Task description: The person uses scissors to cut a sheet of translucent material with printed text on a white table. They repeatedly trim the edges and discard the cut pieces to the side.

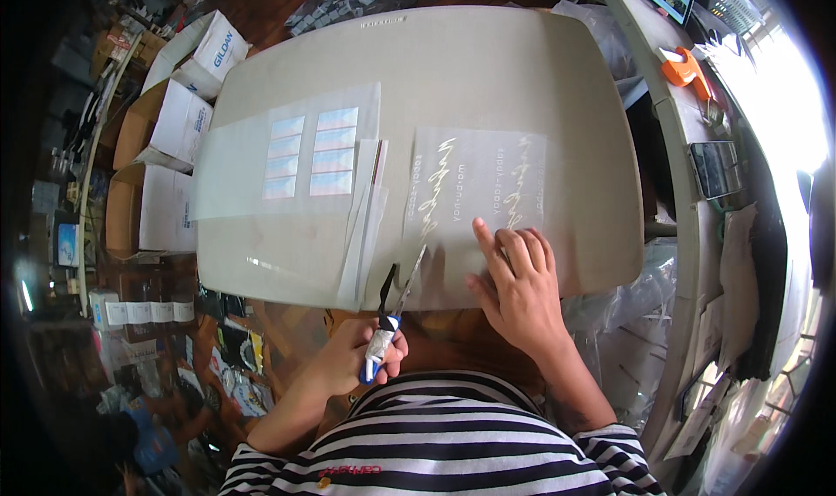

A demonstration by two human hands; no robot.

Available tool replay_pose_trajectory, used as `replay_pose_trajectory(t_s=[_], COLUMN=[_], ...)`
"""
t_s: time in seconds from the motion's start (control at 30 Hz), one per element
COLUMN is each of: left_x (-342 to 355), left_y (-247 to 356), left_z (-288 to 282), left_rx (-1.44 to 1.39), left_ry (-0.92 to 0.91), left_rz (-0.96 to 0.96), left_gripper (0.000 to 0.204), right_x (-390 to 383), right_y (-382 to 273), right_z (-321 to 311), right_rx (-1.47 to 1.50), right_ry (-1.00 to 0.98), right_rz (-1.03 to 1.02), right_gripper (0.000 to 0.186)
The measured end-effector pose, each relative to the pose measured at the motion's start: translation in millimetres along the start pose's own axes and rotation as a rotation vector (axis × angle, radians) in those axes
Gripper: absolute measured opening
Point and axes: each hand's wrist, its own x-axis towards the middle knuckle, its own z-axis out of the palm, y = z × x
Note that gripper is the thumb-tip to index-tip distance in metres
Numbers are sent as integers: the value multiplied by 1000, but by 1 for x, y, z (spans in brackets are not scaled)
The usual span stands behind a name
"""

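My left hand [357, 350] is closed round the blue and white handle of a pair of scissors [380, 348], at the near edge of the table. Their blades stand apart, a dark one and a shiny one, pointing away from me. The shiny tip reaches the near left corner of a translucent film sheet [477, 178] with white script lettering. My right hand [527, 291] rests over that sheet's near edge, palm down, fingers stretched out and thumb apart. To the left, narrow film strips [359, 235] lie beside a larger translucent sheet [235, 169] bearing pastel pink and blue rectangles.
All this lies on a beige table [488, 52] with rounded corners. Open cardboard boxes [170, 130] stand along its left side. On the right-hand desk are an orange tape dispenser [686, 74] and a phone [716, 169]. Plastic bags [627, 322] bulge below the table's right side.
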Motion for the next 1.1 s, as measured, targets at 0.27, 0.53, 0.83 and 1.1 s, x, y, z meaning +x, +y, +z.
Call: replay_pose_trajectory(t_s=[0.27,0.53,0.83,1.1], left_x=[6,-30,3,10], left_y=[22,-9,-20,-32], left_z=[1,13,25,26], left_rx=[66,560,516,552], left_ry=[111,86,71,88], left_rz=[191,78,187,258], left_gripper=[22,13,22,19], right_x=[-2,-5,-5,-8], right_y=[-9,-6,-9,-9], right_z=[12,29,28,27], right_rx=[-21,21,-5,-13], right_ry=[185,277,311,243], right_rz=[-27,-27,-40,-25], right_gripper=[38,26,29,32])
